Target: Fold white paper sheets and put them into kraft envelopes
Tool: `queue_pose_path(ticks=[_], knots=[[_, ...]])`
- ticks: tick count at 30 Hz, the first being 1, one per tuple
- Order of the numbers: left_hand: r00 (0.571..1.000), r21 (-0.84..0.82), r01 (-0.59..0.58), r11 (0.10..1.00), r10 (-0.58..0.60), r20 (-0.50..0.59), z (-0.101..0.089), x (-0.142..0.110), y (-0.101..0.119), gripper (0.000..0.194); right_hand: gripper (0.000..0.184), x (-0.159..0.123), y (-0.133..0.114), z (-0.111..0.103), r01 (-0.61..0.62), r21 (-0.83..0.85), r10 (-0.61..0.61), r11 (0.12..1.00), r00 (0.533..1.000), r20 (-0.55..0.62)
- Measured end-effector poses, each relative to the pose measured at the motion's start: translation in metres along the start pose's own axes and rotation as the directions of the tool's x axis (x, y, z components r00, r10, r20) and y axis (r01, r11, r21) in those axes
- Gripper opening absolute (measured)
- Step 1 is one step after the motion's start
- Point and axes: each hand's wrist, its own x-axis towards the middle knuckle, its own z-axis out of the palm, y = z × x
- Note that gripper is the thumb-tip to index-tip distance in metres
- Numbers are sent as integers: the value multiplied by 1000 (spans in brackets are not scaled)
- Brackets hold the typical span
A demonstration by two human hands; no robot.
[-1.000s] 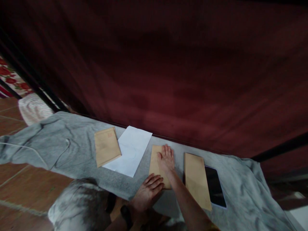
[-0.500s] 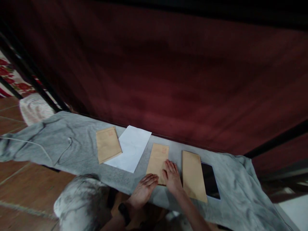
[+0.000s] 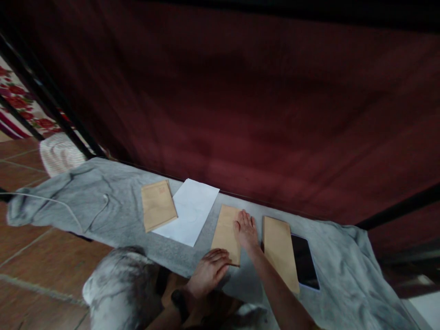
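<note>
A brown envelope lies in the middle of a surface covered by a grey cloth. My right hand rests flat on the envelope's upper right part, fingers stretched out. At the envelope's near edge my left hand lies flat too, fingers extended and touching the lower corner. Neither hand holds anything.
Another brown envelope lies to the right, partly over a dark tablet. To the left a smaller brown envelope overlaps a white sheet. A dark red curtain hangs behind. A white cable crosses the cloth's left end.
My right hand has slid from the envelope's near end up to its far right part. The left hand has stayed at the near edge.
</note>
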Motion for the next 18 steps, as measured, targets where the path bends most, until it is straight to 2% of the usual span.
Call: queue_pose_path(ticks=[2, 5, 7, 11, 14, 18], knots=[[999, -12, 38, 999, -38, 16, -3, 13, -3, 30, 56, -6, 2, 3, 20, -11, -20, 1000, 1000, 6], [999, 10, 37, 999, -38, 21, -1, 45, -19, 36, 58, -12, 4, 5, 56, -12, -56, 998, 998, 18], [1000, 76, 19, 997, -19, 4, 5, 70, -34, 41, 58, -13, 5, 5, 64, -14, -63, 998, 997, 32], [996, 204, 77, 976, -82, 19, 22, 108, -61, 49, 59, -13, 5, 4, 50, -19, -49, 999, 997, 61], [996, 259, 59, 964, -75, 55, 30, 117, -70, 51, 58, -13, 5, 3, 55, -11, -54, 998, 996, 71], [995, 291, 30, 956, -57, 85, 33, 115, -72, 52, 56, -13, 4, 1, 52, -2, -52, 999, 996, 76]])
